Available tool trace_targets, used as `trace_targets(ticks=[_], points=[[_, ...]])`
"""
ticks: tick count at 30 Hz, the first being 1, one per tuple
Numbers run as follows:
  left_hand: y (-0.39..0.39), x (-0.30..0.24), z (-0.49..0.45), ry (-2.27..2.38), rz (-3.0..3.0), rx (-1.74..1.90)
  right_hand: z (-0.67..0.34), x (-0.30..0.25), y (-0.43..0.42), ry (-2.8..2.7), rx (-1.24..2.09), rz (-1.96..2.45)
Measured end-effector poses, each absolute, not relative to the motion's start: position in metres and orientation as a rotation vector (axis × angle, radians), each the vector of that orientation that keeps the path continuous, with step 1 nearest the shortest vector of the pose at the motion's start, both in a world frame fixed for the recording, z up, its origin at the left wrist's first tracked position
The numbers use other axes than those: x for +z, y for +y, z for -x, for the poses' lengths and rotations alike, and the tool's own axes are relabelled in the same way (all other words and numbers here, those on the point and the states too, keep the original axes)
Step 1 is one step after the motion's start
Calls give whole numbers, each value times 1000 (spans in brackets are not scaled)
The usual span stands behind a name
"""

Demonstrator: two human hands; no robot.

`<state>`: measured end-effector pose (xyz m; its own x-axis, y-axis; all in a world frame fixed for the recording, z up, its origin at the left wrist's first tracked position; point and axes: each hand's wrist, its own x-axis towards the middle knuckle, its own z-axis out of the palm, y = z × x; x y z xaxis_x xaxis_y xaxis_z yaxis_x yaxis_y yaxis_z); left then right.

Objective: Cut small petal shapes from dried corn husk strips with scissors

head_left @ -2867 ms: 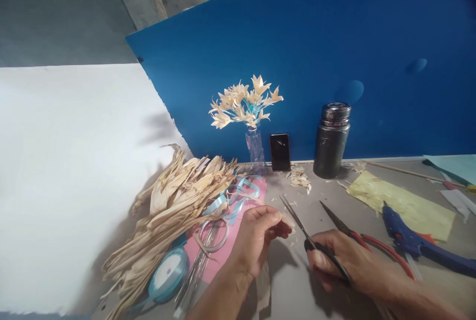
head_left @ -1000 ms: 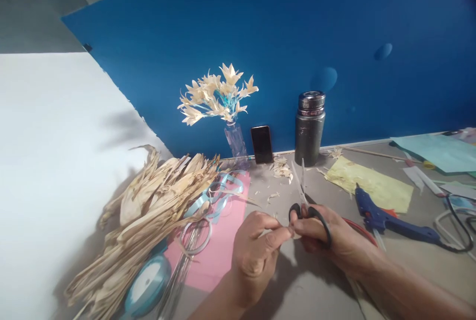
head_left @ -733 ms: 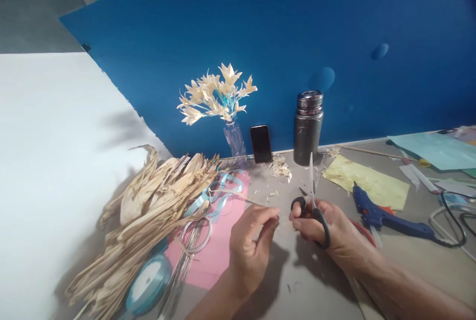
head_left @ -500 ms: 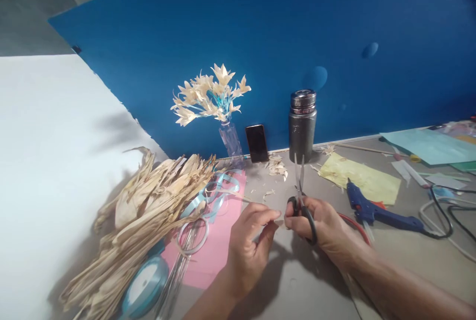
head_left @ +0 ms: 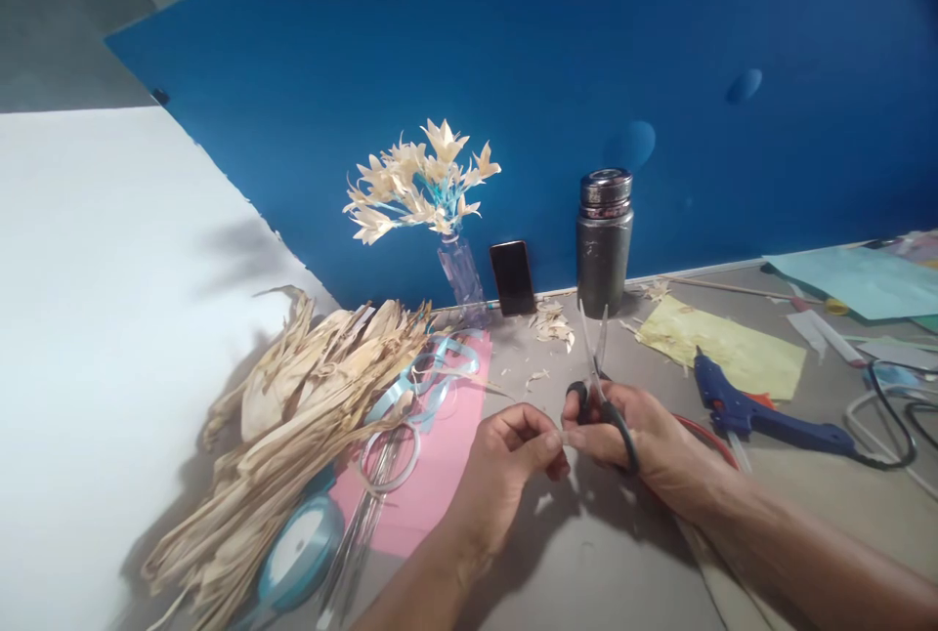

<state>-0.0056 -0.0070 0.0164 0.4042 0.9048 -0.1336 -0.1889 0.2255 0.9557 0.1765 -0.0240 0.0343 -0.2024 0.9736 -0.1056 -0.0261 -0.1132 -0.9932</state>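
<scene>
My right hand point(head_left: 649, 441) grips scissors point(head_left: 595, 372) by their black handles; the blades point up and away from me, slightly spread. My left hand point(head_left: 509, 460) is closed in a pinch, its fingertips meeting those of my right hand below the scissors. Anything between those fingertips is too small to make out. Just beyond the hands, small pale scraps point(head_left: 551, 323) lie on the grey table. Left of my left hand is a pink sheet point(head_left: 454, 475) with light blue ribbon point(head_left: 440, 387) on it.
Dried husks point(head_left: 315, 416), a ribbon roll point(head_left: 300, 553) and thin wires point(head_left: 359, 543) lie left. A vase point(head_left: 461, 274) of pale flowers point(head_left: 421, 177), a phone point(head_left: 513, 276) and a flask point(head_left: 605, 245) stand behind. Right are a blue glue gun point(head_left: 769, 416) and yellow paper point(head_left: 740, 343).
The fingers of my left hand have closed and come against my right fingertips. My right hand still holds the scissors, their blades a little wider apart. The whole view has shifted slightly.
</scene>
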Motion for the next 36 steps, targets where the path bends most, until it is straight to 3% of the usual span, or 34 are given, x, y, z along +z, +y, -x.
trace_targets(ticks=[3,10,20,36], points=[[-9,17,4,816,-1023,871,-175,37,-25,-1341,1438,1193],[-5,17,3,645,-677,877,-181,21,-19,-1122,1661,816],[3,13,3,862,-696,1021,-179,7,-11,-1080,1508,1021],[-2,7,-4,831,-977,974,-173,28,-21,-1177,1390,1147]])
